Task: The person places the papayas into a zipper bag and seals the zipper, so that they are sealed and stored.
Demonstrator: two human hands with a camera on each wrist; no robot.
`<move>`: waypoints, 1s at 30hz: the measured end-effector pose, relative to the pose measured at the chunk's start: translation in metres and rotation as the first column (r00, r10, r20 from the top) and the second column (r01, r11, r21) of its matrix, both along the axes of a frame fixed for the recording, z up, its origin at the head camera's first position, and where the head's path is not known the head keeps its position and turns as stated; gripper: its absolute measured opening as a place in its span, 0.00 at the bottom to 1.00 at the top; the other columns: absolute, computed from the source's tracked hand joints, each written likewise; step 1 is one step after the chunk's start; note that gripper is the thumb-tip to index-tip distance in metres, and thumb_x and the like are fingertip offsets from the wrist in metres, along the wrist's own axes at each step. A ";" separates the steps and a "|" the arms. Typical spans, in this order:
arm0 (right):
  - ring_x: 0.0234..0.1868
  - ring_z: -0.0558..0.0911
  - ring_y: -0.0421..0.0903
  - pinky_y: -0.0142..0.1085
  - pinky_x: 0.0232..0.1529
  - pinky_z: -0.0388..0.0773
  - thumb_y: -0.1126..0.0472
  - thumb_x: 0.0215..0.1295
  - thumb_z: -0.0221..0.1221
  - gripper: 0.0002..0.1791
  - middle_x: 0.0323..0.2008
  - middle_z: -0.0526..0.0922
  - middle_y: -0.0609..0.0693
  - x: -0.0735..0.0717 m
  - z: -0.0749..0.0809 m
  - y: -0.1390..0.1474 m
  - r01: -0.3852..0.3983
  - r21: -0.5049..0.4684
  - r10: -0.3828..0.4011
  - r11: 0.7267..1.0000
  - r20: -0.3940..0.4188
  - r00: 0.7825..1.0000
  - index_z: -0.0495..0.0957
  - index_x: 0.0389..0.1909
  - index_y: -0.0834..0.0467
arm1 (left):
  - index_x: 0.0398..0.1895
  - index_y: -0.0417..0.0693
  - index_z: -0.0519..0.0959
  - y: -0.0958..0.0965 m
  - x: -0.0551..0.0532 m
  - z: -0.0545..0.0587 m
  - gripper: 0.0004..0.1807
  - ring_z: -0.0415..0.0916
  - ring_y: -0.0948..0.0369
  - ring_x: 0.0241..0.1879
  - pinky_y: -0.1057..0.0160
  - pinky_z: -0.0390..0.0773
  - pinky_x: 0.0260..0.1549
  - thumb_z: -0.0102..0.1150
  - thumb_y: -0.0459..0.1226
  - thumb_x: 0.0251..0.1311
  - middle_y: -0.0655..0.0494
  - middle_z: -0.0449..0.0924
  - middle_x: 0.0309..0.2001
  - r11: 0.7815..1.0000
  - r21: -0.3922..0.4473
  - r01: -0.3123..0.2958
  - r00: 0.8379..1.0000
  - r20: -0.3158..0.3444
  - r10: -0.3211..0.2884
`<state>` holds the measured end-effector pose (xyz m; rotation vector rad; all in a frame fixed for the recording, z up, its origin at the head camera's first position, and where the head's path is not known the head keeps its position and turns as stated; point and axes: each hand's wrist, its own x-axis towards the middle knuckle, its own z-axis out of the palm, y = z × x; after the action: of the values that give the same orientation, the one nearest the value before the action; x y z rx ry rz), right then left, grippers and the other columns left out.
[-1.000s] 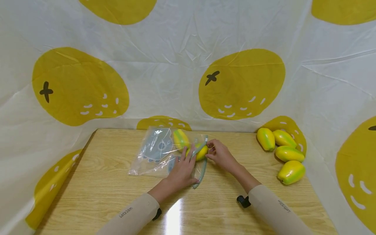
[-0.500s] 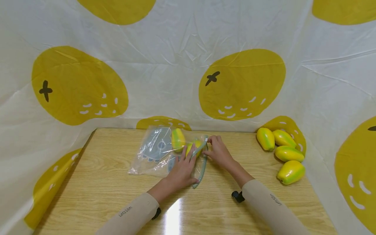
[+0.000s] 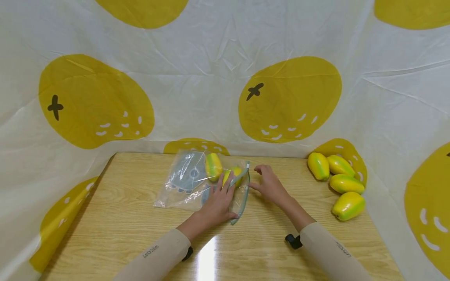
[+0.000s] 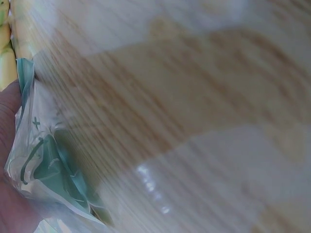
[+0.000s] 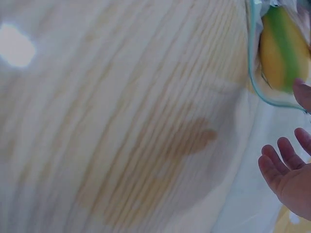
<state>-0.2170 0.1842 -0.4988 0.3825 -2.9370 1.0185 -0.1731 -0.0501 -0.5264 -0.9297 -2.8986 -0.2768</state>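
From my remote station, I count six papaya-shaped fruits in the head view. I judge the work in hand to be bagging, about a third complete: two are inside, four lie outside, and the bag's mouth is not yet closed.

The zip bag lies flat on the wooden table, between 11 and 12 o'clock from the wearer, with its mouth toward 3 o'clock. It is clear, creased and glossy, with a grey-blue printed figure on its 9 o'clock half. The grey-green rim bows apart into a loop; I take the mouth to be parted.

Inside, the first bagged fruit stands lengthwise toward 12 o'clock. The second bagged fruit sits at its 4 o'clock, nearer the mouth and partly covered by fingers. Both look whole, yellow with green bands.

The left hand rests on the bag, fingers spread and extended, thumb at the rim. The right hand is released, fingers loosely bent and holding nothing, just beside the mouth; I cannot tell whether its thumb touches the rim.

The four loose fruits are grouped between 1 and 2 o'clock, shiny and without visible damage.
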 end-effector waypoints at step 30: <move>0.69 0.57 0.81 0.76 0.52 0.54 0.77 0.60 0.54 0.27 0.70 0.65 0.72 0.089 0.033 0.222 0.035 -0.044 -0.042 0.998 -0.169 0.985 0.75 0.62 0.64 | 0.77 0.37 0.62 0.000 0.000 0.001 0.63 0.41 0.32 0.80 0.27 0.72 0.60 0.78 0.64 0.44 0.43 0.31 0.85 0.999 0.042 0.001 1.000 0.024 -0.002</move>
<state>-0.1278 0.4066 -0.4653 0.3887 -2.7578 0.9867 -0.1728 -0.0498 -0.5254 -0.9286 -2.9020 -0.3503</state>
